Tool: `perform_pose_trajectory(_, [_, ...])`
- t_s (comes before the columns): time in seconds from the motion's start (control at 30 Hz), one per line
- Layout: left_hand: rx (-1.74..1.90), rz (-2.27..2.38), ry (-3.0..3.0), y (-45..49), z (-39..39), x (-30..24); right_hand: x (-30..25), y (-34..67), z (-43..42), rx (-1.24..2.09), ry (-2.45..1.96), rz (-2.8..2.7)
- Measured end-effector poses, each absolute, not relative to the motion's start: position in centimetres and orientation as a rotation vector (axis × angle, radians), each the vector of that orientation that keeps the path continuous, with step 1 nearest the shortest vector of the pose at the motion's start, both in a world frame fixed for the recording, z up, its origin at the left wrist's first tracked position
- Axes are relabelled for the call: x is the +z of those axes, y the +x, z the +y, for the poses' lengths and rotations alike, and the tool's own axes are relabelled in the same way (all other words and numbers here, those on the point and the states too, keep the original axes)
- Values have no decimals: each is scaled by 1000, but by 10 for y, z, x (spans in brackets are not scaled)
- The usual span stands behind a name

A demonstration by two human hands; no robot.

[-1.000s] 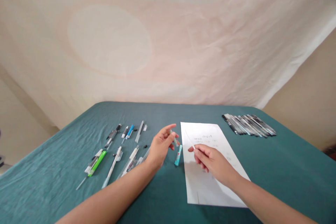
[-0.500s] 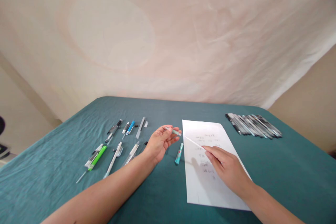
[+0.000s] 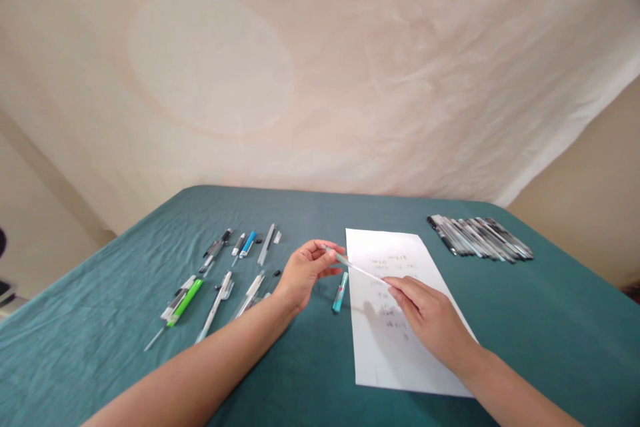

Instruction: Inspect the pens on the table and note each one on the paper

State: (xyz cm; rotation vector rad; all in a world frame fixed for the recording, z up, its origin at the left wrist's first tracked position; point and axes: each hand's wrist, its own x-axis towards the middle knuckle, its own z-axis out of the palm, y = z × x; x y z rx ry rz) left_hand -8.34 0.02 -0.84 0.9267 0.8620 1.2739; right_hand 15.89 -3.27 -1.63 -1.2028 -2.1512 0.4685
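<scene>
My left hand (image 3: 306,275) pinches a short, pale green translucent pen barrel (image 3: 342,259) between thumb and fingers. Between the thumb and fingertips of my right hand (image 3: 433,320) is a thin white pen refill (image 3: 369,273), held above the paper. The refill's far end meets the barrel's end and the two lie in one line; how deep it sits inside cannot be made out. On the cloth just below my left fingers lies a teal pen piece (image 3: 341,293). A white sheet of paper (image 3: 373,360) with handwritten lines lies beneath my right hand.
Left on the green cloth (image 3: 300,373) lie several dismantled pens, among them a bright green barrel (image 3: 185,302), a blue piece (image 3: 248,244) and a grey barrel (image 3: 267,244). A row of several pens (image 3: 481,238) lies at the right. Behind hangs a pale sheet (image 3: 350,80).
The refill and the barrel were apart with a small gap; now their ends meet. My left hand has shifted slightly to the right, while my right hand has barely moved.
</scene>
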Motion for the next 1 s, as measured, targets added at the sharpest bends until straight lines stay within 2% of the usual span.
perform_pose_trajectory(0.73, [1171, 865, 1039, -73, -7, -12, -21, 152, -32, 832, -1344, -1998])
perform_pose_trajectory(1.0, [1135, 874, 1060, -72, -9, -9, -17, 153, -34, 827, -1382, -1997])
